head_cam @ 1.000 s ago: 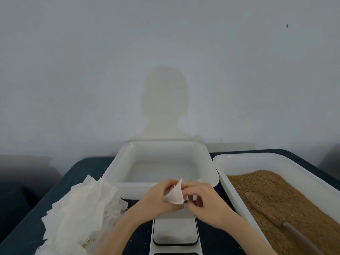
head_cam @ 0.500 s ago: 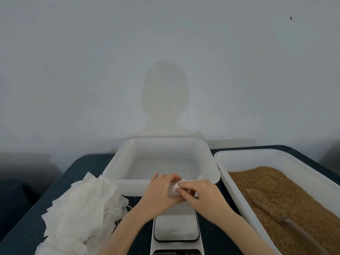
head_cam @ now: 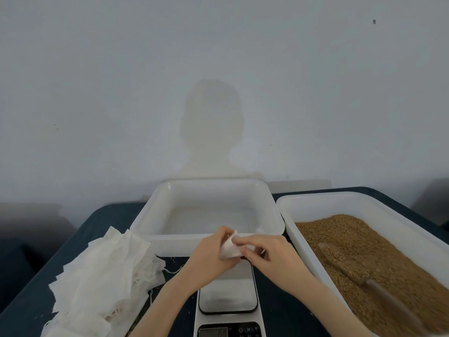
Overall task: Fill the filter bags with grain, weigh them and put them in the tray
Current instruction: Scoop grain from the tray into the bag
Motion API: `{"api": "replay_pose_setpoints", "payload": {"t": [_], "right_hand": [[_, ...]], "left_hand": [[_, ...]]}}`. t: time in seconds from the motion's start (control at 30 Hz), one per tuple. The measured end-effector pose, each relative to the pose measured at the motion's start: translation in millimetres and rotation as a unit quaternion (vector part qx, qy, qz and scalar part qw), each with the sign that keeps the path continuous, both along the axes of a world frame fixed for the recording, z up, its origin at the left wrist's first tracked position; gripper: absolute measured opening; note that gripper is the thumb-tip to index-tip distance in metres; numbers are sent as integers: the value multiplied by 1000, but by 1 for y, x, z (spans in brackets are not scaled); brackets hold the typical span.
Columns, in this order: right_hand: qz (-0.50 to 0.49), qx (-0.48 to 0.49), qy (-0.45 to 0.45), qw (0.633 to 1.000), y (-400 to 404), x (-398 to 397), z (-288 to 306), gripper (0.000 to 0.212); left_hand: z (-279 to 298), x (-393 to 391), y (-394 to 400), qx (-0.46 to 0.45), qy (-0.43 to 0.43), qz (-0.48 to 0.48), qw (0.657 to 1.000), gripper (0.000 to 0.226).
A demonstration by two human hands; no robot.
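Filter bag (head_cam: 229, 249) pinched, both hands; scale (head_cam: 228, 310) writing illegible.

Little could be read. The scale (head_cam: 228, 295) carried a row of small pale button marks on its dark front panel (head_cam: 245, 330): what looked like a power symbol, then letters that may have been "M" and "T". They were too small and blurred to be sure. Its display (head_cam: 213, 333), cut by the lower edge, showed no legible digits.
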State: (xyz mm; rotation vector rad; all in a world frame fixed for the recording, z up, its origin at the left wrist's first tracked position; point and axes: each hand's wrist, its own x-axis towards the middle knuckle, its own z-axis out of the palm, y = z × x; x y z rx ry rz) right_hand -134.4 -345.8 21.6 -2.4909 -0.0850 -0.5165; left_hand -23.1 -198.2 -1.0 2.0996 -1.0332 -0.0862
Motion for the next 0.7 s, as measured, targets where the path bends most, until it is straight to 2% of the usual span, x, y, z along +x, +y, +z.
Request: {"api": "replay_pose_setpoints", "payload": {"t": [0.1, 0.2, 0.27, 0.33, 0.43, 0.5, 0.7], "right_hand": [[-73, 25, -17, 997, -34, -20, 7, 22], [-192, -13, -32, 981, -94, -48, 6, 20], [-273, -60, 39, 959, -132, -69, 2, 15], [-315, -102, 148, 932, -162, -87, -8, 4], [-311, -140, 314, 886, -184, -106, -26, 26], [-285, -153, 377, 868, -186, -111, -34, 32], [-258, -191, 385, 865, -186, -105, -34, 34]], "left_hand": [[0, -2, -9, 17, -7, -10, 1000, 39], [2, -5, -31, 25, -14, -38, 999, 43], [5, -9, -53, 23, -26, -57, 998, 47], [7, -16, -76, 24, -46, -76, 996, 49], [9, -27, -107, 24, -44, -112, 992, 44], [8, -35, -120, 22, -40, -126, 991, 43], [0, -41, -129, 35, -32, -139, 989, 44]]}}
